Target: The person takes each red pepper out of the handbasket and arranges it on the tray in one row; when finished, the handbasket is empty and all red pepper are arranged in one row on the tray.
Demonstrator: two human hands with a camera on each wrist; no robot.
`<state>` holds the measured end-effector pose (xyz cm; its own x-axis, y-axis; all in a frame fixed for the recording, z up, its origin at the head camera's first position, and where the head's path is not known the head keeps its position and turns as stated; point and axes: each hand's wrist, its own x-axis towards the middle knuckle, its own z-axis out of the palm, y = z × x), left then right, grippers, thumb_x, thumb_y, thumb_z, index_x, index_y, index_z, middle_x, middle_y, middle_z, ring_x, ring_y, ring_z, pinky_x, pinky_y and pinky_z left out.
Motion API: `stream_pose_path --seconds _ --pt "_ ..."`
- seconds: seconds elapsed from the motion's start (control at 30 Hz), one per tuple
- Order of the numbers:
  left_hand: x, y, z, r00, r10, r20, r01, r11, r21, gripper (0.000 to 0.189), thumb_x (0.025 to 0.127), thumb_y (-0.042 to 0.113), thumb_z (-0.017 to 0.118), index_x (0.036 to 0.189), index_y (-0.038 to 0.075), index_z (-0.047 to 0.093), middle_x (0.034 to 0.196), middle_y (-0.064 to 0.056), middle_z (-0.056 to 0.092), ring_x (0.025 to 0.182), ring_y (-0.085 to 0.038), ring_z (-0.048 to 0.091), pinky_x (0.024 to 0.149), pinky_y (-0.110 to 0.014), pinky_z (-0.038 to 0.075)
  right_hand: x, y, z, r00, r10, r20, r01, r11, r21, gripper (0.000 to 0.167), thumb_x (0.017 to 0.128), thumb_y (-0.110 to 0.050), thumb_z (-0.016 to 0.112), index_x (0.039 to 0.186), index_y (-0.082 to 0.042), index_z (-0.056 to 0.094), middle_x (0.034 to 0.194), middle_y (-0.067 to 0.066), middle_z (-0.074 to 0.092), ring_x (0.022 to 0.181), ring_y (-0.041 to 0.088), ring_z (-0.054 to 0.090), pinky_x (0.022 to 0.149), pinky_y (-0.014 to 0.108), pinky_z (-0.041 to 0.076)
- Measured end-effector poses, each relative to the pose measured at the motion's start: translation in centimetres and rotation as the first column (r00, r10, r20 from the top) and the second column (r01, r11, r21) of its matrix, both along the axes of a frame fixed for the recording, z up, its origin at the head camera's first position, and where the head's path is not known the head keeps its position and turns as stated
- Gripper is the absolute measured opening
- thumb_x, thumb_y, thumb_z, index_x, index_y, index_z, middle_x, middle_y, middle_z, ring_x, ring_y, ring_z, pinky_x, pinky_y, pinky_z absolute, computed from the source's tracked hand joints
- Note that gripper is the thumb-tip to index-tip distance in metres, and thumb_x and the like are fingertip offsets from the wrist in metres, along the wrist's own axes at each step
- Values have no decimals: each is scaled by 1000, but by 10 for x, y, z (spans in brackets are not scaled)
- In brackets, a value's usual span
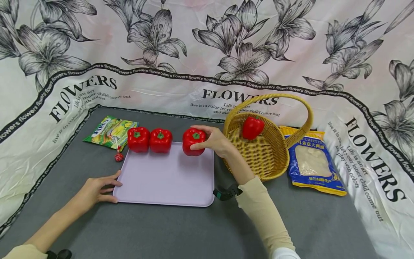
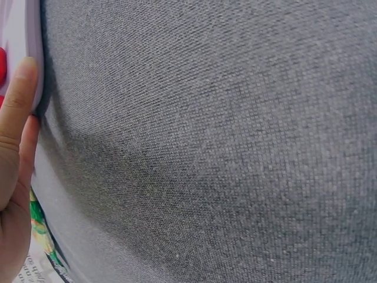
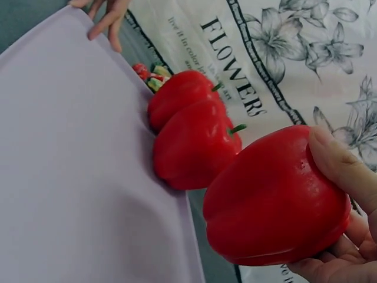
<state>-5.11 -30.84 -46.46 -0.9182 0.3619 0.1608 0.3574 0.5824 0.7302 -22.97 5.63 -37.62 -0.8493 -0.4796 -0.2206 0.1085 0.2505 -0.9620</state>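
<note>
Left to right: packet (image 1: pixel 110 130), tray (image 1: pixel 161 180), basket (image 1: pixel 263 158) with pepper (image 1: pixel 253 128) inside, bag (image 1: pixel 313 162).

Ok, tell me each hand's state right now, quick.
Left hand: open, fingers touching the left edge of the pale lilac rectangular tray.
Right hand: closed, holding a glossy red bell pepper with a green stem.

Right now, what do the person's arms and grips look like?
The left grip and right grip are gloveless. The left sleeve and right sleeve are beige. A dark band with a green patch sits at the right wrist, something black by the left.
</note>
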Motion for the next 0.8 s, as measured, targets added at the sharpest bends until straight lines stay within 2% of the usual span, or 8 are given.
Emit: stream_pose_path --seconds 0.2,0.43,0.8 --pt "0 -1 -1 1000 0 -24 0 1000 11 43 60 6 86 98 -5 70 127 -38 47 114 15 38 70 -26 56 -7 -10 -14 1000 11 -1 -11 1000 17 63 76 -2 79 134 -13 57 127 11 57 116 28 49 88 38 53" --pt "1 0 -1 1000 -7 -19 7 1000 22 43 59 5 86 98 -6 69 127 -38 48 113 17 37 72 -13 52 -14 -20 -29 1000 11 -8 -11 1000 7 63 75 -4 81 133 -16 58 126 9 58 115 26 51 90 37 51" --pt "0 0 -3 999 13 -31 -13 1000 10 44 58 3 86 98 -6 70 126 -37 49 112 15 40 71 -13 52 -18 -27 -39 1000 -11 4 11 1000 24 65 73 -2 83 132 -16 59 125 9 59 115 25 53 96 39 47"
